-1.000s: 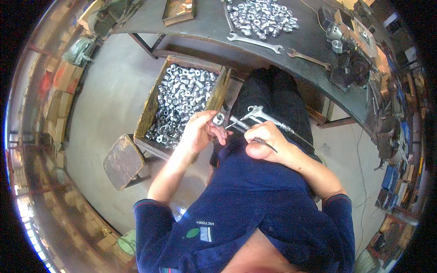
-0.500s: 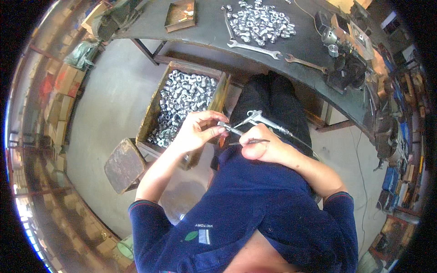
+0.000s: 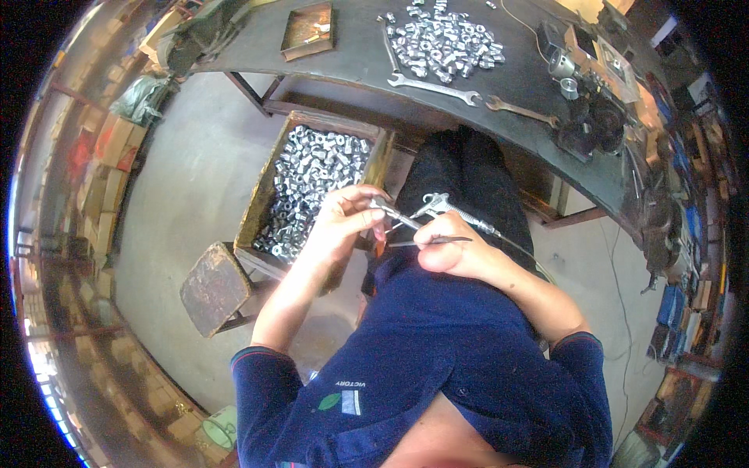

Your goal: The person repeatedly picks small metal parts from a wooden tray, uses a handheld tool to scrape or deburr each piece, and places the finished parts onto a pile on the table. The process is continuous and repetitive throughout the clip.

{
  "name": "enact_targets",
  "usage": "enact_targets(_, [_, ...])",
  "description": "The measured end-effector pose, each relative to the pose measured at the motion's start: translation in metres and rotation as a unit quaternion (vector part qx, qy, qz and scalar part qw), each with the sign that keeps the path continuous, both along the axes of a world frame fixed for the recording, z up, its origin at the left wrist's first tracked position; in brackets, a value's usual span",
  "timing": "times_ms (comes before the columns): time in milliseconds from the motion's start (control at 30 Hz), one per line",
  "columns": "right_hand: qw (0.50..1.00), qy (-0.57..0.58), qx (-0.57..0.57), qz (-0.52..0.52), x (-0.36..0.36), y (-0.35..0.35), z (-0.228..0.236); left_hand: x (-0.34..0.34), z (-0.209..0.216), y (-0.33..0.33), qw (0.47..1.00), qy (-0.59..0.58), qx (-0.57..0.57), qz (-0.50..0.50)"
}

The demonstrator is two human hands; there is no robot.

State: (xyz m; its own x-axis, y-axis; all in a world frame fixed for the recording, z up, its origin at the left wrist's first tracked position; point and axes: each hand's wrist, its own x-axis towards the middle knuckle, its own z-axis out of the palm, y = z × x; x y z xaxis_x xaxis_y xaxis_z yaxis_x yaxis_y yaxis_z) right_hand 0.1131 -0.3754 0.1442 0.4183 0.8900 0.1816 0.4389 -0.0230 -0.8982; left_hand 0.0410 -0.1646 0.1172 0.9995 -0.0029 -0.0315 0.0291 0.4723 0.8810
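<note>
My left hand (image 3: 347,222) is closed, pinching a small silver metal fitting (image 3: 378,203) between thumb and fingers. A slim metal rod tool (image 3: 407,221) runs from my closed right hand (image 3: 449,243) to that fitting, its end touching or inside it; I cannot tell which. A thin dark rod (image 3: 449,239) also sticks out of the right fist on both sides. Just beyond that hand is a silver air blow gun (image 3: 437,204) with a hose, over my lap. Whether the right fingers also hold the gun is hidden.
At my left stands a wooden crate (image 3: 261,183) full of metal fittings (image 3: 320,168), beside a wooden stool (image 3: 214,290). The dark workbench (image 3: 359,51) bears a pile of fittings (image 3: 445,43), wrenches (image 3: 435,87) and a shallow tray (image 3: 308,31). A hose trails right.
The fitting and the rod tool's end have tilted slightly upward at my left hand. The blow gun's nozzle sits a little lower, apart from the fitting. The whole view has shifted slightly.
</note>
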Motion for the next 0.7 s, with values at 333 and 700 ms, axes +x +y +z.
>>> enact_targets(333, [0.986,-0.089,0.135,-0.037,-0.003,-0.022,0.055,0.008,0.003,0.007,0.840,-0.027,0.505,0.199])
enact_targets(700, [0.997,-0.037,0.030,-0.066,-0.011,-0.002,0.034,0.014,0.010,-0.014,0.775,-0.006,0.618,0.130])
